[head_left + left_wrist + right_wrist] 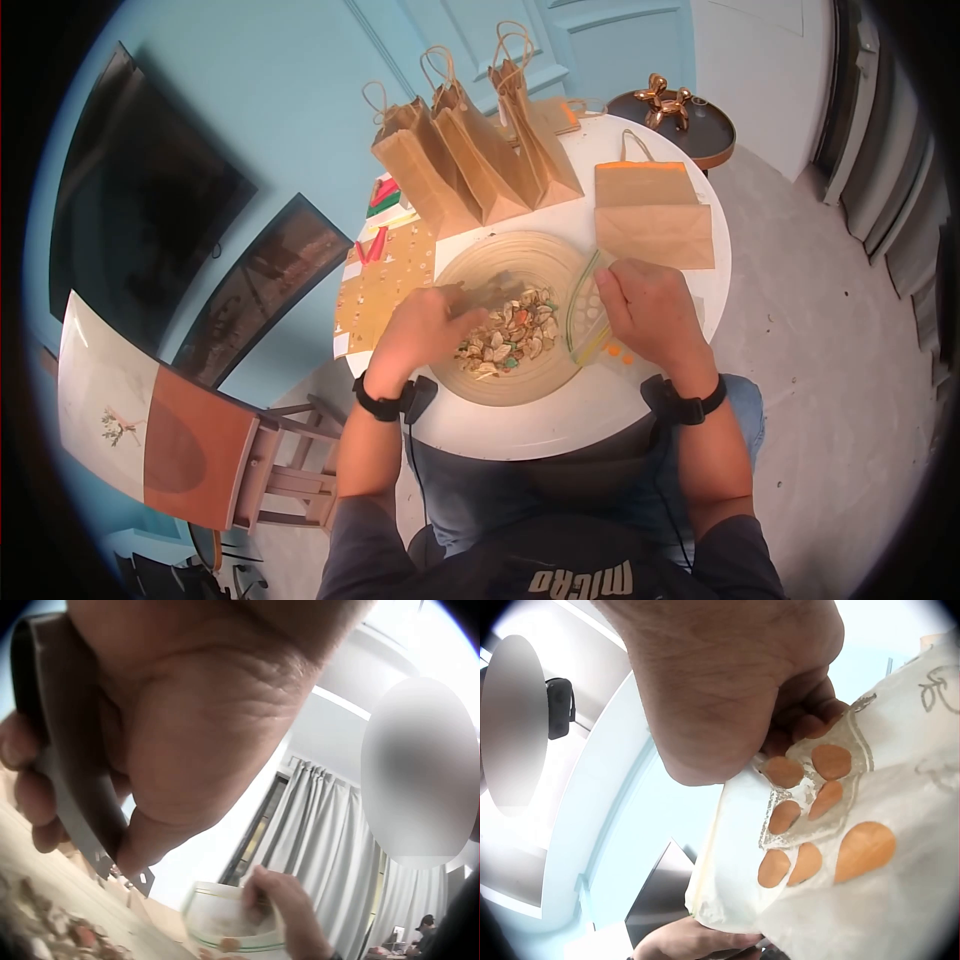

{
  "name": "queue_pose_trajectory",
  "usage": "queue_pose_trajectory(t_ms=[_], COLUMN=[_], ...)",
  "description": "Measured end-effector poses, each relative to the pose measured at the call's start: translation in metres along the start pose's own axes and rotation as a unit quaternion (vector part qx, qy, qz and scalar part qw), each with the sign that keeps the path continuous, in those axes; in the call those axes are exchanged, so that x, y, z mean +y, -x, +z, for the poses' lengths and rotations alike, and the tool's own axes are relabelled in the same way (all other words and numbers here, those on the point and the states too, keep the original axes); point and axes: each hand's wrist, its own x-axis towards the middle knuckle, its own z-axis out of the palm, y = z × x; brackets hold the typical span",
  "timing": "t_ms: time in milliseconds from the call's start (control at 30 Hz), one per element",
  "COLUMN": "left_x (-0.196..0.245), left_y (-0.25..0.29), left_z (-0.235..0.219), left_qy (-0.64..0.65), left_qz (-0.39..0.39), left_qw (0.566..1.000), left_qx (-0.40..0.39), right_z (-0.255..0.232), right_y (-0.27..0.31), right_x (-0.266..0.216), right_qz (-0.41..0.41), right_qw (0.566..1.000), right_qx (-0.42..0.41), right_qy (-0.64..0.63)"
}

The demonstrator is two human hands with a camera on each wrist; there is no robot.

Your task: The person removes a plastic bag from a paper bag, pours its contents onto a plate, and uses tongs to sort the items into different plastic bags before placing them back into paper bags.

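Observation:
My left hand (425, 325) grips metal tongs (79, 757), whose bend and long flat arms show in the left wrist view. The tongs reach over a pile of dried petals and chips (510, 335), mostly pale with a few red and green pieces. That pile lies in a wide, round, wood-coloured dish (470, 375). At the dish's right edge, my right hand (650, 310) pinches a clear zip bag (585, 325) by its upper part. Green lines run along the bag's mouth, and orange oval spots (866, 851) mark its side in the right wrist view.
Several brown paper bags (490, 165) stand at the back of the round white table (510, 440). Another paper bag (655, 215) lies at the right. Left of the dish is a speckled brown sheet (385, 285) with red strips. A side table (715, 140) holds a shiny balloon-dog figure (665, 103).

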Motion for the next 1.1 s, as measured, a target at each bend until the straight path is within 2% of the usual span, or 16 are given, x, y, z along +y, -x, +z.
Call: queue_pose_trajectory(t_ms=[100, 233, 333, 433, 533, 633, 933, 1100], left_x=[-0.037, -0.046, -0.039, -0.023, 0.003, -0.008, 0.0, -0.006], left_y=[-0.021, -0.024, -0.017, -0.001, 0.01, 0.013, 0.019, 0.022], left_z=[0.005, 0.01, 0.009, 0.014, 0.011, 0.03, 0.03, 0.033], left_qy=[0.01, 0.08, 0.049, 0.026, -0.015, -0.006, 0.016, 0.018], left_qz=[-0.054, -0.086, -0.04, 0.006, -0.004, 0.03, -0.004, 0.028], left_qw=[0.997, 0.986, 0.987, 0.994, 0.994, 0.998, 0.999, 0.999], left_qx=[-0.053, -0.118, -0.146, -0.109, -0.105, -0.053, -0.046, -0.004], right_z=[0.0, -0.001, 0.0, 0.001, 0.0, 0.0, 0.001, 0.002], right_y=[0.0, 0.0, -0.001, -0.002, -0.002, -0.002, -0.001, -0.001], right_x=[-0.001, -0.001, 0.0, -0.001, -0.001, -0.002, -0.001, -0.001], right_qz=[0.0, 0.003, -0.002, 0.001, 0.006, 0.004, -0.001, 0.003], right_qw=[1.0, 1.0, 1.0, 1.0, 1.0, 1.0, 1.0, 1.0], right_qx=[-0.003, -0.001, 0.001, -0.004, -0.014, -0.015, -0.009, -0.011], right_qy=[-0.003, -0.007, -0.002, -0.005, 0.0, 0.0, -0.007, -0.007])
